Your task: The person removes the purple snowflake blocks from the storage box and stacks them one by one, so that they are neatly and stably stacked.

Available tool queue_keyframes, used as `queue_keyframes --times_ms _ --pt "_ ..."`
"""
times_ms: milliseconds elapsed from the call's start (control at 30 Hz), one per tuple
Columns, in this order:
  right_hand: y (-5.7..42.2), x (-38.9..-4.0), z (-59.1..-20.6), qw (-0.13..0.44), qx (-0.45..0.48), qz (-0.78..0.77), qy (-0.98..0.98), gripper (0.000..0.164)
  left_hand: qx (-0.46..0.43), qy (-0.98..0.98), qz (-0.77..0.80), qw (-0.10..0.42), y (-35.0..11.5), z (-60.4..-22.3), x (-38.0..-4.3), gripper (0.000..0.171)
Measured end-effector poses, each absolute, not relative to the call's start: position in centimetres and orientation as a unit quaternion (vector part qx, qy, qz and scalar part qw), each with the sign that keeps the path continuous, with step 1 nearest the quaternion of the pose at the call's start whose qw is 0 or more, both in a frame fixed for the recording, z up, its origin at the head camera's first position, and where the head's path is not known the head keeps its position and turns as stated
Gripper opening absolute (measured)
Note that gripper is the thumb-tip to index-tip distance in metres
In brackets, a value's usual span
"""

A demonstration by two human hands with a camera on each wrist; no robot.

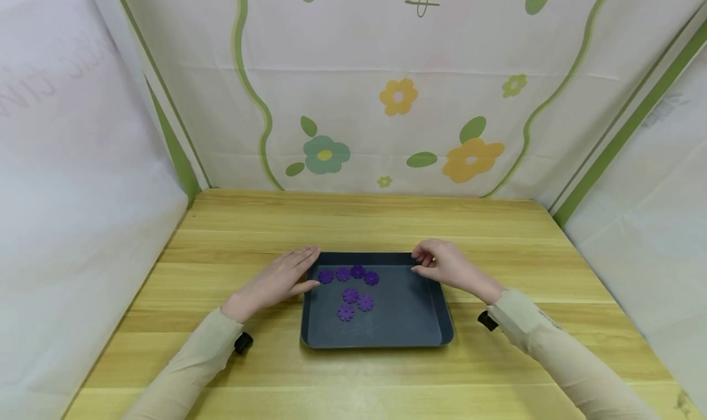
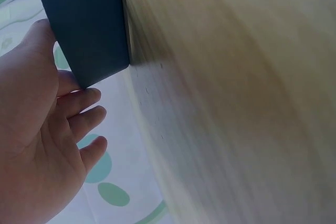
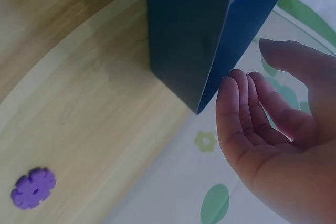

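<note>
A dark grey rectangular baking tray (image 1: 397, 306) lies on the table. In it are several purple notched plastic discs (image 1: 350, 295), four in a row near the back and the others in a cluster below. My left hand (image 1: 278, 279) rests at the tray's far left corner, its fingers fairly straight and its thumb over the left rim. Over the far right corner hovers my right hand (image 1: 450, 265), fingers loosely bent and thumb apart, with nothing between them. One more purple disc (image 3: 33, 188) lies on the table in the right wrist view.
The wooden table (image 1: 221, 371) runs back to a white cloth (image 1: 353, 51) printed with flowers and leaves. White cloth walls also stand at the left and right. Black wrist straps (image 1: 243, 344) show at both sleeves.
</note>
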State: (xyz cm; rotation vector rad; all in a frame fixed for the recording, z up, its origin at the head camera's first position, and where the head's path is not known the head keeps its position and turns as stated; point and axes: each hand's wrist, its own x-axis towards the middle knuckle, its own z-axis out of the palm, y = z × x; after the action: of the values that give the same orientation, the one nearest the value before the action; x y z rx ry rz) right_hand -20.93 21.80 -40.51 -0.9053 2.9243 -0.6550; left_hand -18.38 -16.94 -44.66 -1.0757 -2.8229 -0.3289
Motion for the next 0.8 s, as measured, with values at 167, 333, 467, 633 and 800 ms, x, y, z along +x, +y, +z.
queue_keyframes --times_ms 167,333,467,633,800 --pt "20.9 -21.0 -40.6 0.017 -0.300 -0.207 0.931 0.022 -0.351 -0.929 -0.108 0.047 -17.0 -44.7 -18.4 0.070" --pt "20.1 -21.1 -40.7 0.032 -0.311 -0.211 0.926 0.023 -0.351 -0.929 -0.106 0.050 -16.9 -44.6 -18.4 0.070" --pt "19.4 -21.1 -41.0 0.037 -0.324 -0.212 0.921 0.023 -0.358 -0.927 -0.100 0.062 -16.9 -44.8 -18.4 0.070" --pt "18.4 -21.1 -41.2 0.046 -0.342 -0.212 0.914 0.023 -0.361 -0.924 -0.100 0.071 -16.8 -45.0 -18.4 0.069" --pt "17.4 -21.0 -41.3 0.054 -0.355 -0.215 0.908 0.022 -0.361 -0.924 -0.101 0.078 -16.9 -44.9 -18.3 0.069"
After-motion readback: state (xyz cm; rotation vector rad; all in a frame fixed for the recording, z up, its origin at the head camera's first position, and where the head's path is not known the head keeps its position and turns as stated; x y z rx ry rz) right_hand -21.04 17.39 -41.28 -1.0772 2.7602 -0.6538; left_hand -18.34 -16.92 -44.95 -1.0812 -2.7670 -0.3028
